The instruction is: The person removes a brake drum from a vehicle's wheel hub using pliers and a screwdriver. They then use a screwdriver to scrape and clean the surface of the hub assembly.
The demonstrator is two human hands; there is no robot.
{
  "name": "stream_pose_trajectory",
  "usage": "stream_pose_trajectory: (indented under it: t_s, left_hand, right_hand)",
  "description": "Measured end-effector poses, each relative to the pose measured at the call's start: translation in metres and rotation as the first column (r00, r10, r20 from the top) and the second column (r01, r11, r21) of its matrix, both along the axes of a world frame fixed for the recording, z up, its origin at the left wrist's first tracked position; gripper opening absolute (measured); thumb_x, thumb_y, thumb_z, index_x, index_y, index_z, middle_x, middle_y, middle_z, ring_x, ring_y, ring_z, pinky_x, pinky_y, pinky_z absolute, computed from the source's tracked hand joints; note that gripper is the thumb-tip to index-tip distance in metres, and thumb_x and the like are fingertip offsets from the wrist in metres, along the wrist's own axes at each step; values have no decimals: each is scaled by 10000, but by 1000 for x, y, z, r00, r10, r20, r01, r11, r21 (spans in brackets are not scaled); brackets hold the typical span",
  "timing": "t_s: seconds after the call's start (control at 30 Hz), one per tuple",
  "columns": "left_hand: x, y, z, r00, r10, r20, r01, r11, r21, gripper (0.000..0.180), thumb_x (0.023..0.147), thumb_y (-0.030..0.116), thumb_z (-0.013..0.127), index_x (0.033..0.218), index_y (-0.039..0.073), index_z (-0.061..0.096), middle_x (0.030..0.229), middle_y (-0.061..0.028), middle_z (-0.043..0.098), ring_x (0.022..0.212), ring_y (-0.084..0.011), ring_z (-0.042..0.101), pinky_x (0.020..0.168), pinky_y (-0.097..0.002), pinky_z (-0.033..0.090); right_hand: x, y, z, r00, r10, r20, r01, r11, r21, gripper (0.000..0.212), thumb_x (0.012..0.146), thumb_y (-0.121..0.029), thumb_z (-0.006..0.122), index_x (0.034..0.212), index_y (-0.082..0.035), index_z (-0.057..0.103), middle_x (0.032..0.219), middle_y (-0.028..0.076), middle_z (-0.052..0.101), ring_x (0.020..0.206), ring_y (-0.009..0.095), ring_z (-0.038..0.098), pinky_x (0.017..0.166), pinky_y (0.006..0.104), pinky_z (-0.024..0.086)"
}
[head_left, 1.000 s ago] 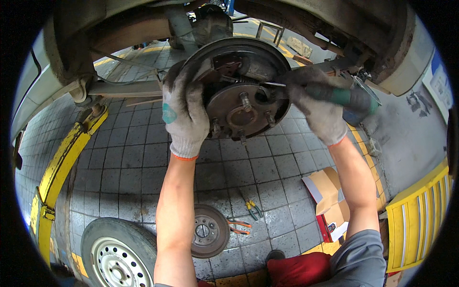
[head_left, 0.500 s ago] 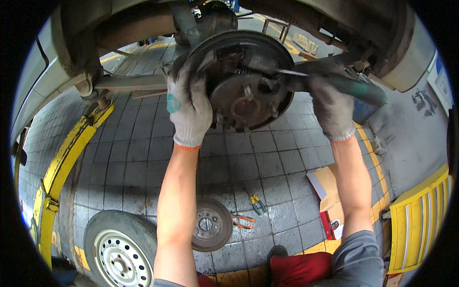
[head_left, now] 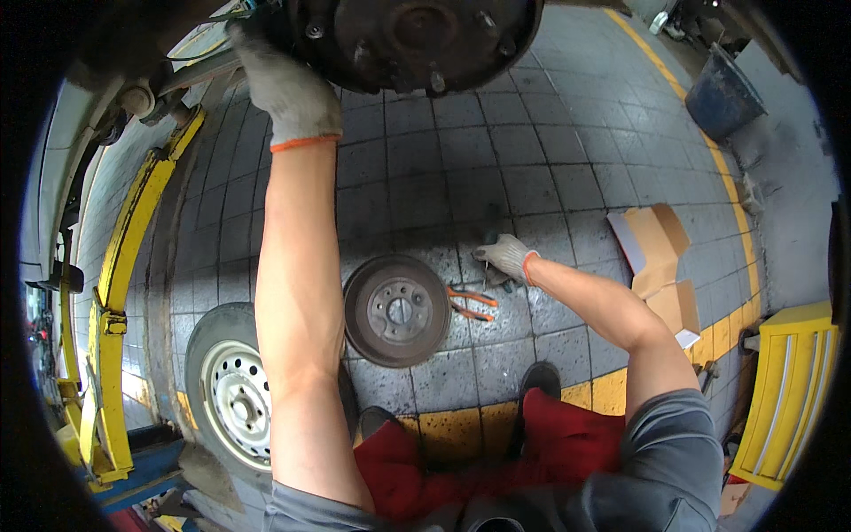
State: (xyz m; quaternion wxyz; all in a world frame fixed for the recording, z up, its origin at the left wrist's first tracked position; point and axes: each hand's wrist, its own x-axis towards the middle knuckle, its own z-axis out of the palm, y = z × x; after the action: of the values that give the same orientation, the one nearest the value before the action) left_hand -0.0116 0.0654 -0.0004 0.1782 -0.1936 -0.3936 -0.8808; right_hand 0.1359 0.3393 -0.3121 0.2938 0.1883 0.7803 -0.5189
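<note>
My left hand (head_left: 292, 96), in a grey-white knit glove with an orange cuff, is raised beside the left edge of a dark, greasy wheel hub (head_left: 417, 35) with studs and a round backing plate. Its fingers run into shadow there, so their grip is hidden. Down at the floor, my gloved right hand (head_left: 507, 255) is closed over dark-green pliers (head_left: 505, 284), which it mostly covers. Just left of it lie orange-handled pliers (head_left: 474, 304), touching or close to a rusty brake drum (head_left: 396, 310) lying flat on the tiles.
A wheel with a white rim (head_left: 238, 399) lies left of my left forearm. Further left stands a yellow lift arm (head_left: 133, 257). An opened cardboard box (head_left: 656, 257), a yellow drawer cabinet (head_left: 784, 395) and a dark bucket (head_left: 722, 93) are on the right.
My right hand has dropped from the hub to the floor pliers, away from the light metal shaft seen near it. The view has tilted down; my left hand stays by the hub.
</note>
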Motion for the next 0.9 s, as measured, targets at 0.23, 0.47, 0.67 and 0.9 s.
stream_pose_trajectory:
  t_s: [0.23,0.47,0.67,0.9]
  left_hand:
    - [-32,-31,-58,957,-11,290,-54,975,215,796,1063,610,283,1644,67,230,1684,-173,275,1548,-302,291,1278,-450,201]
    - [-33,5,-60,912,-127,389,-54,905,422,861,1019,701,222,1671,143,151,1732,-124,147,1593,-334,145,1286,-528,157]
    - [-15,-3,-48,943,-300,141,234,903,359,858,1003,735,180,1670,196,201,1736,-96,159,1591,-355,143,1285,-567,131]
    - [-23,-5,-79,847,168,505,16,940,-340,787,1012,613,465,1537,28,458,1542,-166,517,1448,-315,458,1206,-426,334]
  right_hand:
    - [-47,-32,62,905,318,-283,-208,910,358,549,939,-460,603,1197,24,621,1221,225,638,1113,368,627,938,464,521]
    - [-196,-39,149,906,-423,8,-189,-423,-886,591,1011,-523,399,1459,-148,490,1505,109,494,1385,333,451,1098,521,415]
    - [-145,-110,225,700,-702,-130,-171,13,-985,732,1025,-593,292,1620,-167,279,1680,94,273,1529,329,283,1212,520,286]
    - [-177,-22,80,728,-368,-579,187,918,-349,724,1006,-544,464,1568,-93,406,1594,160,433,1451,346,432,1185,455,366]
